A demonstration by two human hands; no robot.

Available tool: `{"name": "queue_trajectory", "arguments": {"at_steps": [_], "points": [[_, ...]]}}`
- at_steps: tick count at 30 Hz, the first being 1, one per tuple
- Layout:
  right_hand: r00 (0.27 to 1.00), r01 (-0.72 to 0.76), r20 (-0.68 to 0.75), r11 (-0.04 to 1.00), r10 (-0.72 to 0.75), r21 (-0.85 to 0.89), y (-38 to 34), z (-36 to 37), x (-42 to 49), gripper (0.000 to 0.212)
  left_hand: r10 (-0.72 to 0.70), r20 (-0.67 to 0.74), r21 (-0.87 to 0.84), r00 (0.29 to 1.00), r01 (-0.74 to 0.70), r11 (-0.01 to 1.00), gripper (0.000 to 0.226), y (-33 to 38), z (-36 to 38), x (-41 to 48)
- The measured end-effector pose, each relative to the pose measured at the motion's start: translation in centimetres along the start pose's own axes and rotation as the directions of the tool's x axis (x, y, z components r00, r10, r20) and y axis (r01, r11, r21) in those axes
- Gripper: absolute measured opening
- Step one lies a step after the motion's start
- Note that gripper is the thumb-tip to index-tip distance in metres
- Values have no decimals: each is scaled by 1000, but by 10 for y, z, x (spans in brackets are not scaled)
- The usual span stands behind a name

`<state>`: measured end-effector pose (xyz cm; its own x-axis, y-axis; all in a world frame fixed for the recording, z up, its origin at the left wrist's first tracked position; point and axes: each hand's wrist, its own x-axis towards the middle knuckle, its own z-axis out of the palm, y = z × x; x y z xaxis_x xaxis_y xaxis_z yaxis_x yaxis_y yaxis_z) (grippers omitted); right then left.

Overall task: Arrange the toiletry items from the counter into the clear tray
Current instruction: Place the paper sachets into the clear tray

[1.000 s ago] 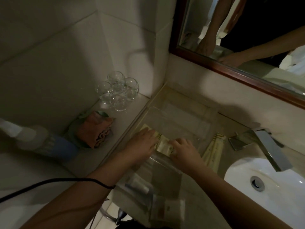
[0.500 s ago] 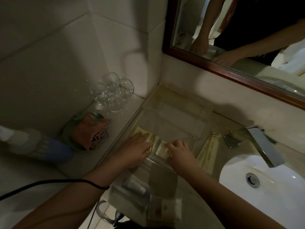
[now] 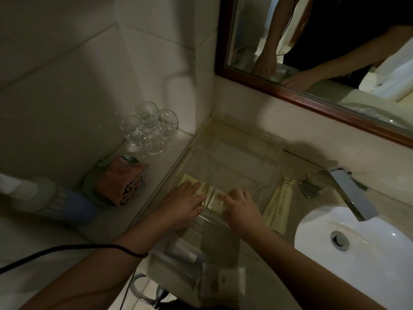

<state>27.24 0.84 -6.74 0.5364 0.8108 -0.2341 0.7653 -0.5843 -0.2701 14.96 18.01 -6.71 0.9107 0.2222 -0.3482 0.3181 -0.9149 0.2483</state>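
A clear tray [image 3: 263, 157] lies on the counter against the back wall. Flat cream packets [image 3: 209, 193] lie side by side in its near end. My left hand [image 3: 181, 203] presses flat on the left packets, fingers straight. My right hand [image 3: 242, 205] touches the right packet with extended fingers. Two more cream packets [image 3: 278, 205] lie on the counter just right of the tray. Nearer me are a small white tube [image 3: 185, 251] and a white sachet [image 3: 223, 283], seemingly in a second clear container.
Several upturned glasses [image 3: 149, 126] stand on the raised ledge at the left, with a folded orange cloth [image 3: 121, 180] on a green dish. A chrome tap [image 3: 348, 191] and white basin [image 3: 362, 253] are at the right. A wood-framed mirror [image 3: 312, 95] hangs above.
Both hands have stayed on the packets in the tray's near end; the packets look spread slightly flatter. The view has shifted a little.
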Motion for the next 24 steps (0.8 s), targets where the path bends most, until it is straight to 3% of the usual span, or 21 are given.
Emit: {"name": "queue_trajectory", "arguments": {"at_steps": [3,7,11,16,19,22,24], "points": [[988,-48,-139,995,60,90,4,-10,-12,47,16,-76,10,997,-15,1000,66,6,-5,0],[897,-195,-317,919,308,341,38,-26,-42,29,87,-238,-33,967,-98,995,47,33,-16,5],[776,-435,-226,759,589,484,98,-22,-66,27,122,-316,-199,941,-191,961,26,85,-28,13],[780,-564,-49,736,624,374,127,-18,-70,31,195,-212,-243,958,-245,939,22,158,-25,24],[798,-560,-11,747,603,358,126,-13,-64,29,128,-88,-280,988,-147,949,31,191,-13,31],[809,-551,10,753,587,359,129,-15,-62,20,56,66,-209,996,-41,977,39,211,1,38],[800,-575,49,740,598,347,137,-15,-63,26,0,76,-159,997,12,987,38,222,9,43]]}}
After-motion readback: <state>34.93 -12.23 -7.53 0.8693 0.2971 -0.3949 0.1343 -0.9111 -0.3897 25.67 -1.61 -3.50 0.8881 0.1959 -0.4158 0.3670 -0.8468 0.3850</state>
